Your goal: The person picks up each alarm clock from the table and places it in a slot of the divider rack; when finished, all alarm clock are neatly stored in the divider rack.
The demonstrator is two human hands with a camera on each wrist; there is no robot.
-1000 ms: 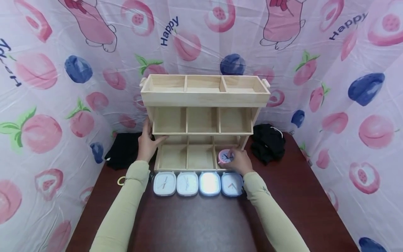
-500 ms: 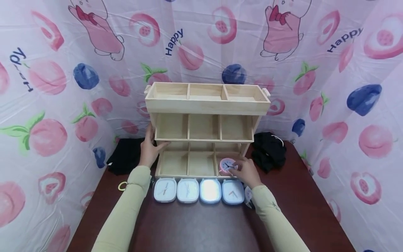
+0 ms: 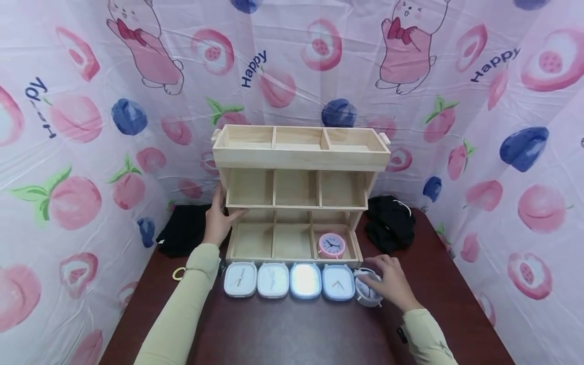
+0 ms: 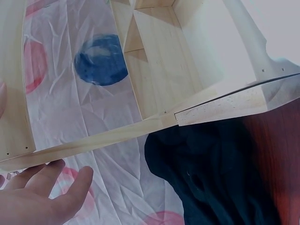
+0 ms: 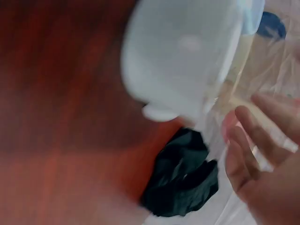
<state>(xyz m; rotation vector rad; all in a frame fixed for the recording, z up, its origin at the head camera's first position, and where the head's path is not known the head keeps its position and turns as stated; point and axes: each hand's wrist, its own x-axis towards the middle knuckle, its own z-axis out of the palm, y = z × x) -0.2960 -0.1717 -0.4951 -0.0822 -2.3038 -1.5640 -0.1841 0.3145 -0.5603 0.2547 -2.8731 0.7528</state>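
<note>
Right hand (image 3: 393, 285) loose, holding nothing, at white round clock (image 3: 367, 295): likely light, stiff, slick, face fragile; pinch by rim. Left hand (image 3: 217, 222) spread against wooden rack (image 3: 301, 160).

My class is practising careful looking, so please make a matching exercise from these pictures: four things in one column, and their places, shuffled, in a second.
Things
1. pink clock
2. yellow ring-shaped item
3. left hand
4. round white clock

Places
A. at the left side of the wooden shelf
B. partly hidden by the right hand in the head view
C. inside the bottom right compartment
D. on the table, near the left sleeve

Right pairs: 1-C, 2-D, 3-A, 4-B
</note>
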